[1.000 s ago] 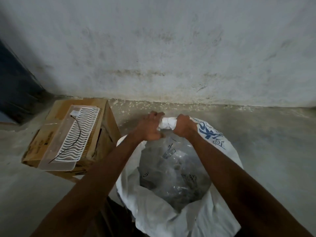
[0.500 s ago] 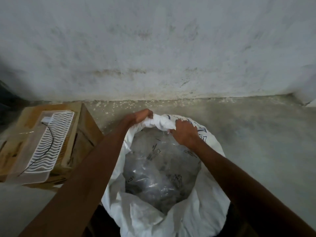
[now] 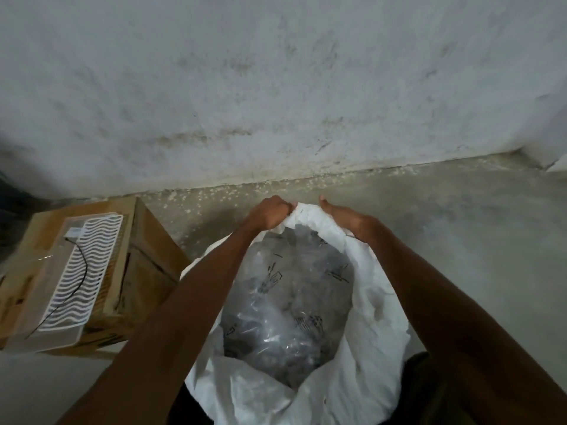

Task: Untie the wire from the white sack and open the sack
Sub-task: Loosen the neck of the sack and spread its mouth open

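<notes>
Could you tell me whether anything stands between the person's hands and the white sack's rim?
Nothing visible does. The left hand and the right hand both already grip the rolled far rim of the white sack, and the mouth is open, showing a clear plastic bag inside. No wire shows around the rim.

From my feed I see two bare forearms, no sleeves reaching the wrists or anywhere along the visible length. The left hand (image 3: 267, 213) and the right hand (image 3: 346, 220) wear no gloves, rings, watch or bands that I can make out. One pale thumbnail shows on the right hand, toward 12 o'clock. At 6 o'clock, dark clothing shows at the frame's bottom edge between and beside the arms; its cut is too dim to tell.
</notes>
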Demonstrator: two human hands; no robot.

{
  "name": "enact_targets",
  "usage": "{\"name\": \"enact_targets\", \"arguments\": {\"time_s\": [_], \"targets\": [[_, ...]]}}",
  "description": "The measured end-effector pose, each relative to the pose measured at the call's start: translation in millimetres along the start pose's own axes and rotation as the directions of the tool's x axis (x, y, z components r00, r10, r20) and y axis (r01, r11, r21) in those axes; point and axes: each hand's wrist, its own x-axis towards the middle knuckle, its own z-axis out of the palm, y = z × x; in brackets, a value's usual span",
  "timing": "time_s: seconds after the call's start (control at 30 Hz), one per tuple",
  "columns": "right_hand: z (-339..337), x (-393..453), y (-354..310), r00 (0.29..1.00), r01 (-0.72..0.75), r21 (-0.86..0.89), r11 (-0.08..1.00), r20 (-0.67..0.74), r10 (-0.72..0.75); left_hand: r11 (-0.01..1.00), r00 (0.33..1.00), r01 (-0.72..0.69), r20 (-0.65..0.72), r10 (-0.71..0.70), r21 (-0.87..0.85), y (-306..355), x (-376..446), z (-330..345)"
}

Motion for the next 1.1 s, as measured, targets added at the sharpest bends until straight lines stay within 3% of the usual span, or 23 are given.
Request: {"name": "enact_targets", "arguments": {"time_s": [0.03,0.1,0.13,0.2,0.27,0.3,0.37,0.43,0.53,0.63,0.73,0.8,0.87,0.93,1.03,1.1], "targets": [[0,-1,0,0.999,0.028,-0.03,0.999,-0.041,-0.029,1.0,1.0,0.005,-0.017,-0.005,-0.019,-3,2,0],[1,1,3,0.954,0.134,-0.099,0.986,-0.255,-0.155,0.996,0.994,-0.046,-0.099,0.039,-0.073,-9,0,-7],[3,1,5,0.878,0.196,-0.167,0.966,-0.409,-0.249,0.989,0.983,-0.095,-0.168,0.075,-0.115,-12,-5,-11],[12,-12,13,0.633,0.284,-0.352,0.892,-0.629,-0.45,0.968,0.932,-0.204,-0.332,0.147,-0.143,-17,-21,-22],[30,-41,23,0.429,0.412,-0.485,0.771,-0.643,-0.634,0.955,0.866,-0.292,-0.439,0.241,-0.051,-25,-48,-27],[42,-57,31,0.389,0.442,-0.557,0.703,-0.587,-0.71,0.948,0.838,-0.315,-0.455,0.303,0.051,-33,-65,-26],[69,-83,55,0.424,0.408,-0.699,0.588,-0.425,-0.799,0.898,0.824,-0.298,-0.388,0.413,0.325,-50,-106,-15],[90,-94,85,0.542,0.334,-0.792,0.511,-0.282,-0.792,0.803,0.866,-0.23,-0.261,0.427,0.55,-75,-142,5],[86,-88,126,0.685,0.191,-0.855,0.482,-0.235,-0.689,0.691,0.974,-0.051,-0.118,0.195,0.721,-121,-176,11],[52,-86,148,0.761,0.078,-0.877,0.474,-0.255,-0.596,0.681,0.989,0.108,-0.147,0.001,0.724,-161,-189,-18],[39,-95,147,0.818,0.078,-0.869,0.488,-0.224,-0.53,0.771,0.972,0.205,-0.214,-0.091,0.603,-154,-201,-35],[53,-104,136,0.809,0.11,-0.858,0.502,-0.216,-0.546,0.741,0.965,0.17,-0.262,0.008,0.649,-134,-212,-28],[74,-122,125,0.821,0.156,-0.821,0.549,-0.201,-0.534,0.755,0.973,0.099,-0.223,0.064,0.648,-115,-224,-10],[95,-139,128,0.868,0.173,-0.798,0.577,-0.152,-0.472,0.795,0.99,0.052,-0.137,0.039,0.604,-102,-237,19],[111,-158,151,0.903,0.159,-0.801,0.577,-0.118,-0.414,0.758,0.998,0.062,-0.017,-0.067,0.649,-91,-266,52],[111,-169,168,0.913,0.127,-0.801,0.585,-0.135,-0.384,0.762,0.998,0.062,-0.055,-0.035,0.645,-103,-281,64]]}}
